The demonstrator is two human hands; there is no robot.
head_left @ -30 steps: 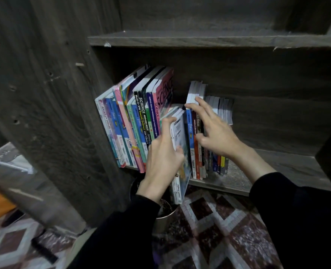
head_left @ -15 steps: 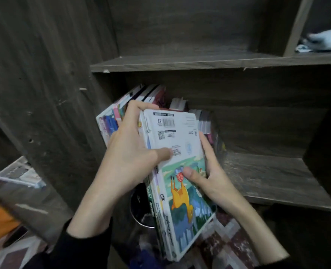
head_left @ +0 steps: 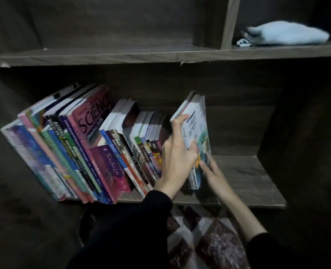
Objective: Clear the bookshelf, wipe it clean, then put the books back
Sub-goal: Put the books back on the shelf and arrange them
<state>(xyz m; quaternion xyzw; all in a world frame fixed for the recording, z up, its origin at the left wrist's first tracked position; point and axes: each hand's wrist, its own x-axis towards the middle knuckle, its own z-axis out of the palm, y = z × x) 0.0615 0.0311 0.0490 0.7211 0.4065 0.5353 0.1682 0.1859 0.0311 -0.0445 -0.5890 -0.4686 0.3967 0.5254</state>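
- Standing nearly upright on the rough, wood-grain shelf board (head_left: 248, 181), the thin glossy paperbacks (head_left: 197, 121) sit apart from the leaning row of books (head_left: 83, 148) to their left.
- The left hand (head_left: 177, 154) grips their near edge, fingers curled over it and thumb on the cover.
- The right hand (head_left: 211, 171), at their lower right, touches the cover with straight fingers.
- A soft pale-blue cloth (head_left: 285, 33) lies well above and to the right of the paperbacks.
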